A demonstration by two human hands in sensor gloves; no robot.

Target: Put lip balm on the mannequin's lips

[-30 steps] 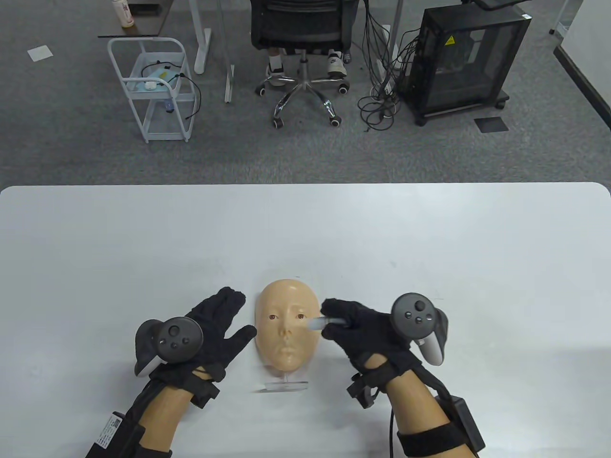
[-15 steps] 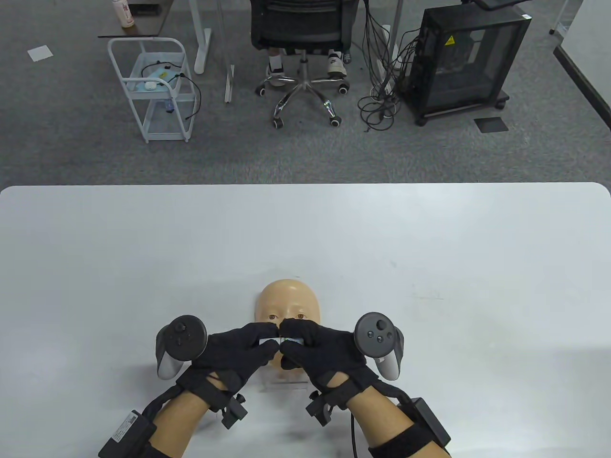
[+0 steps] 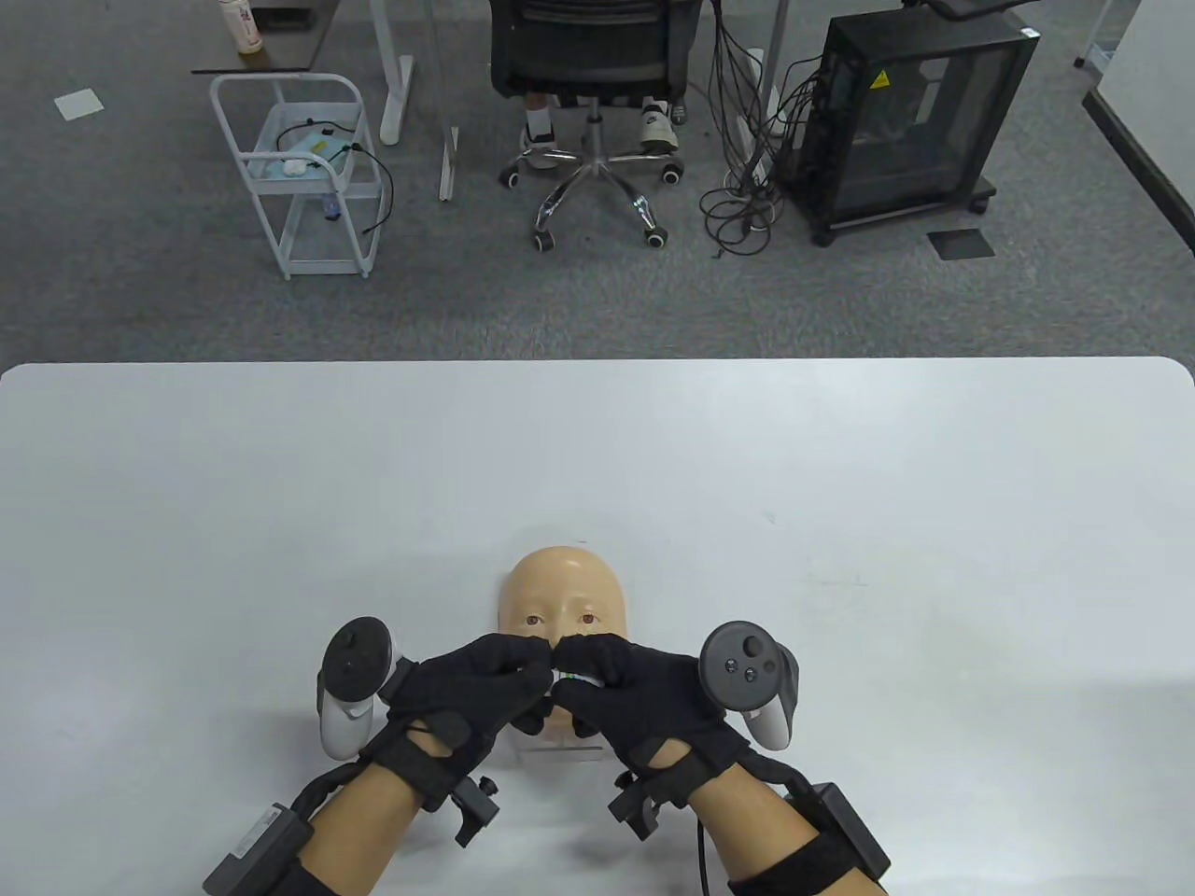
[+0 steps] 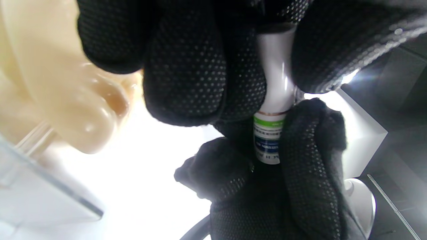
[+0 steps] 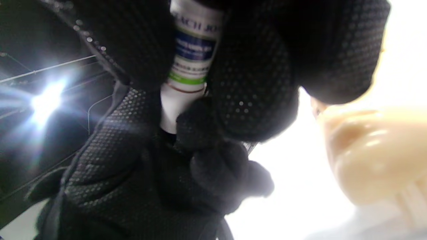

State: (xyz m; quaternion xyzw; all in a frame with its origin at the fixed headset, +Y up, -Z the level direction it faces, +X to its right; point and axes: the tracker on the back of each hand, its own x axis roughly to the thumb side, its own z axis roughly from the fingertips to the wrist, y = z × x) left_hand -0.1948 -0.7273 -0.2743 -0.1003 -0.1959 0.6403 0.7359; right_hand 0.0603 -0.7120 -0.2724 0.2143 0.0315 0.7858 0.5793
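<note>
The tan mannequin face (image 3: pixel 563 593) stands on a clear stand near the table's front edge. Both gloved hands meet in front of its lower half and hide the lips in the table view. The white lip balm (image 3: pixel 569 676) lies between them. My left hand (image 3: pixel 523 674) grips its plain white cap end (image 4: pixel 277 80). My right hand (image 3: pixel 599 668) grips the labelled body (image 5: pixel 193 50), which also shows in the left wrist view (image 4: pixel 267 143). The cap sits against the body. The face's chin and lips (image 4: pixel 86 110) are just beside the hands.
The clear stand base (image 3: pixel 558 749) sits under the hands. The white table (image 3: pixel 840 504) stretches far and to both sides. Beyond its far edge on the floor are an office chair (image 3: pixel 595 56), a white cart (image 3: pixel 299 177) and a black cabinet (image 3: pixel 896 121).
The left hand was open beside the face and the right held the balm at the cheek. Both hands came together before the lower face and now grip the balm, covering more of it.
</note>
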